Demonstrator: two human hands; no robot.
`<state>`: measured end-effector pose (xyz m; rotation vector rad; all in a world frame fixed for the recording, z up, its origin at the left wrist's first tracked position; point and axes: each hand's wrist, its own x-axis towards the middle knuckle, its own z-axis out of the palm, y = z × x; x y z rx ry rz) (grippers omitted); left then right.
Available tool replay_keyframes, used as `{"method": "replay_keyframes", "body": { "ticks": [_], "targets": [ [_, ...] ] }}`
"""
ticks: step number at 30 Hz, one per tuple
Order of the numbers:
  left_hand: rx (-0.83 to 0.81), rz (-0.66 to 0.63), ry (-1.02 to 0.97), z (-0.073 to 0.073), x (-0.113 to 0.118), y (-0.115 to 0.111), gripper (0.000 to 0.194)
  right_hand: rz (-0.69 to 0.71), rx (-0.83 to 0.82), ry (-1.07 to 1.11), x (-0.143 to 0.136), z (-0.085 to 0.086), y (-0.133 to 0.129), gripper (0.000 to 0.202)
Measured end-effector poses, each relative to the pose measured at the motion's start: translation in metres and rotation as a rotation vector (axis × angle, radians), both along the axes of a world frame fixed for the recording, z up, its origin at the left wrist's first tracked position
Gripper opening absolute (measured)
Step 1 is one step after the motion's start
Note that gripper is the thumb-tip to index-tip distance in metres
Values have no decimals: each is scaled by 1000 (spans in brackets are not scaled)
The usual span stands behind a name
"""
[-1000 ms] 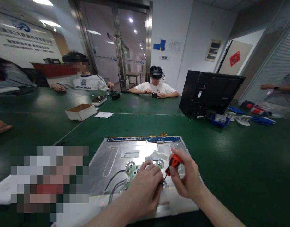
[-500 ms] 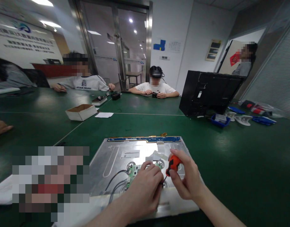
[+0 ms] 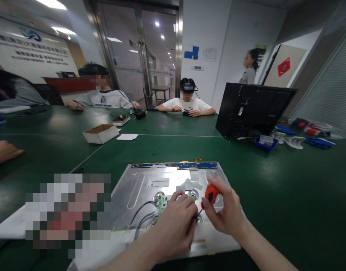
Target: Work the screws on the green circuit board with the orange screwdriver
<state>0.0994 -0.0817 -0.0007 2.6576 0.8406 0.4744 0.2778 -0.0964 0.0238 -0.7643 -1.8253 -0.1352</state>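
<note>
My right hand (image 3: 227, 207) grips the orange-and-black handle of a screwdriver (image 3: 211, 193) between thumb and fingers. Its thin shaft slants down left toward the lower right of a green circuit board (image 3: 164, 203); the tip is hidden by my left hand (image 3: 182, 214). That hand lies over the board with its fingers bent and closed near the shaft, and what they hold cannot be made out. Beneath both hands is a silver metal display panel (image 3: 122, 205), lying flat, with a blue circuit strip (image 3: 173, 165) along its far edge. Dark cables (image 3: 140, 214) run from the board's left side.
A black monitor (image 3: 252, 111) stands at the right back, beside a blue tray (image 3: 265, 143) and blue cloth items (image 3: 319, 142). An open white box (image 3: 101, 134) and paper (image 3: 127, 137) lie left of centre. Other people sit around the green table (image 3: 288, 199); one stands behind the monitor.
The screwdriver handle appears turned slightly in my right hand. My left hand keeps its place on the board. The view has shifted slightly, and the standing person has moved left.
</note>
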Motion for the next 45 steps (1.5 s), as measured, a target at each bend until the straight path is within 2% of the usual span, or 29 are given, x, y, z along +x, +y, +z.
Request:
{"method": "replay_keyframes", "body": {
  "ticks": [6, 13, 30, 41, 45],
  "targets": [
    [-1, 1, 23, 2, 0, 2, 16, -12, -8, -8, 1, 0, -1, 48],
    [14, -24, 28, 2, 1, 2, 14, 65, -44, -21, 4, 2, -2, 55],
    [-8, -20, 38, 5, 0, 2, 14, -8, 37, -24, 2, -1, 1, 50],
    [3, -27, 39, 6, 1, 2, 17, 64, -58, -41, 4, -1, -3, 63],
    [-4, -26, 33, 6, 1, 2, 16, 52, -48, -26, 3, -2, -2, 60]
  ]
}}
